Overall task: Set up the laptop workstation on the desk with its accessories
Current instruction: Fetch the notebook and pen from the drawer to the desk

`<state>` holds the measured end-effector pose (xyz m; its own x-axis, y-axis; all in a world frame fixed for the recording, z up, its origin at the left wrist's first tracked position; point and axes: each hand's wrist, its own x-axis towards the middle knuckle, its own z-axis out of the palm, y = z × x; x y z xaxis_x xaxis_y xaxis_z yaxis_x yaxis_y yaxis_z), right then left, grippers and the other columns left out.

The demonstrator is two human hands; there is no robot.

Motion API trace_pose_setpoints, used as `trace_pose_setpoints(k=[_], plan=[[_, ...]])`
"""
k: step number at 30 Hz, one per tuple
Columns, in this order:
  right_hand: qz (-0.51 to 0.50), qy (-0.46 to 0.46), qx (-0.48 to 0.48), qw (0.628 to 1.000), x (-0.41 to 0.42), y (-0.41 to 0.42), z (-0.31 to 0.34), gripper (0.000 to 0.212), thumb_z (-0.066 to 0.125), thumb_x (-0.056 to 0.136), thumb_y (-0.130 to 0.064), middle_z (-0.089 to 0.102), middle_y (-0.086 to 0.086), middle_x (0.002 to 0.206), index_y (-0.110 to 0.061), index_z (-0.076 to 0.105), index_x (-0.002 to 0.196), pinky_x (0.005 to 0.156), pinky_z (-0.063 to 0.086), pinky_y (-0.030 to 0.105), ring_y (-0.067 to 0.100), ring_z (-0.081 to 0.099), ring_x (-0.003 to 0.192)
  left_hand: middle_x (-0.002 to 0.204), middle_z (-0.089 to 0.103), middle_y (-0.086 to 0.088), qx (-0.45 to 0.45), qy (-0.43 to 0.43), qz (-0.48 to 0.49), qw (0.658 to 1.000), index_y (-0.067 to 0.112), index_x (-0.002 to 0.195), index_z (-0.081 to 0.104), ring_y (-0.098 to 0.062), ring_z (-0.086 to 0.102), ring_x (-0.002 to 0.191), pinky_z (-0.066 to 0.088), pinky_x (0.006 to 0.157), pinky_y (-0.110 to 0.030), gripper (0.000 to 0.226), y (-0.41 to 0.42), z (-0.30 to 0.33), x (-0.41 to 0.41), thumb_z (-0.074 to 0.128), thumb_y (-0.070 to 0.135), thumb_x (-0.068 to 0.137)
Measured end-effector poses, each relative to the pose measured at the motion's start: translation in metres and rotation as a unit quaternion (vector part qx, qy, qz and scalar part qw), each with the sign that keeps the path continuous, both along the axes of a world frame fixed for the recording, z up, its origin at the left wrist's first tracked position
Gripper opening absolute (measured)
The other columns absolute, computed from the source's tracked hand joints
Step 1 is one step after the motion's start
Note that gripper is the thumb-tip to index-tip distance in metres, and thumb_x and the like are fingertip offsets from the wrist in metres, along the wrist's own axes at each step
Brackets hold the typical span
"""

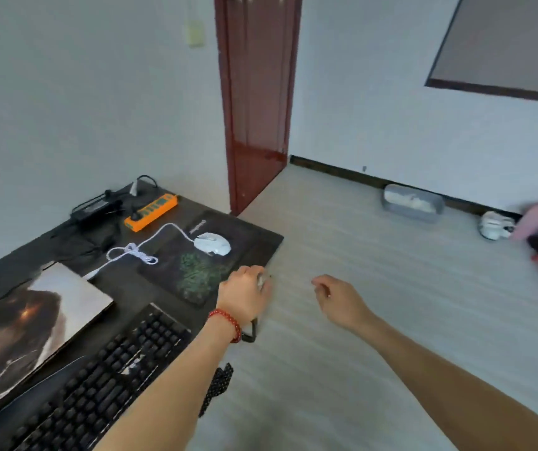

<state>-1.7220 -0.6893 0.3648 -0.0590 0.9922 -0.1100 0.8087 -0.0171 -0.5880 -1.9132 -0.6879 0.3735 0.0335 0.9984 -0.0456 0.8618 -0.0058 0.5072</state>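
Hands: I see left hand (245, 296) resting on the desk (271, 244) edge, right hand (339, 301) loosely curled, empty.
Laptop (33, 320): closed, picture-printed lid.

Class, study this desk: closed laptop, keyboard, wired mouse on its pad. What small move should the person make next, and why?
Probably take the loose USB plug of the white mouse and bring it to the closed laptop. The cable lies knotted and unconnected on the desk, and the left hand is near the mouse pad, while the right hand holds nothing.
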Motion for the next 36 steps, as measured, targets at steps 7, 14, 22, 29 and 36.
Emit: trace_pose_setpoints(k=[7, 14, 22, 29, 36], plan=[[-0.22, 0.032, -0.006, 0.975, 0.233, -0.033, 0.012, 0.03, 0.04, 0.096, -0.014, 0.066, 0.012, 0.101, -0.012, 0.057, 0.12, 0.08, 0.046, 0.03, 0.029, 0.062, 0.095, 0.123, 0.059, -0.007, 0.026, 0.003, -0.214, 0.976, 0.016, 0.123, 0.054, -0.025, 0.055, 0.112, 0.046, 0.093, -0.039, 0.037, 0.053, 0.015, 0.243, 0.047, 0.035, 0.092], [-0.382, 0.025, 0.012, 0.924, 0.453, -0.037, 0.013, 0.031, 0.041, 0.095, -0.013, 0.066, 0.015, 0.108, -0.01, 0.055, 0.122, 0.079, 0.043, 0.029, 0.031, 0.06, 0.099, 0.126, 0.056, -0.006, 0.036, -0.001, -0.372, 0.927, 0.017, 0.126, 0.052, -0.023, 0.053, 0.116, 0.044, 0.094, -0.037, 0.039, 0.11, 0.015, 0.496, 0.044, 0.037, 0.093], [-0.51, 0.006, 0.015, 0.86, 0.7, -0.003, 0.049, 0.034, 0.038, 0.095, -0.016, 0.064, 0.009, 0.115, -0.013, 0.053, 0.125, 0.082, 0.043, 0.027, 0.025, 0.059, 0.101, 0.127, 0.055, -0.005, 0.048, -0.015, -0.493, 0.869, 0.018, 0.126, 0.05, -0.023, 0.05, 0.118, 0.042, 0.096, -0.04, 0.037, 0.17, 0.045, 0.791, 0.043, 0.035, 0.093], [-0.608, -0.012, 0.053, 0.792, 0.908, -0.015, 0.062, 0.032, 0.04, 0.095, -0.014, 0.065, 0.011, 0.113, -0.012, 0.055, 0.123, 0.083, 0.042, 0.027, 0.028, 0.058, 0.105, 0.113, 0.06, -0.002, 0.066, -0.051, -0.593, 0.801, 0.018, 0.114, 0.058, -0.021, 0.056, 0.105, 0.048, 0.084, -0.036, 0.029, 0.174, 0.061, 1.037, 0.046, 0.032, 0.092], [-0.639, -0.046, 0.049, 0.766, 1.152, -0.02, 0.06, 0.032, 0.04, 0.094, -0.016, 0.065, 0.013, 0.117, -0.014, 0.055, 0.122, 0.09, 0.045, 0.033, 0.032, 0.059, 0.107, 0.125, 0.055, -0.005, 0.074, -0.045, -0.638, 0.765, 0.016, 0.125, 0.05, -0.023, 0.053, 0.114, 0.045, 0.094, -0.041, 0.038, 0.169, 0.063, 1.29, 0.044, 0.034, 0.092]])
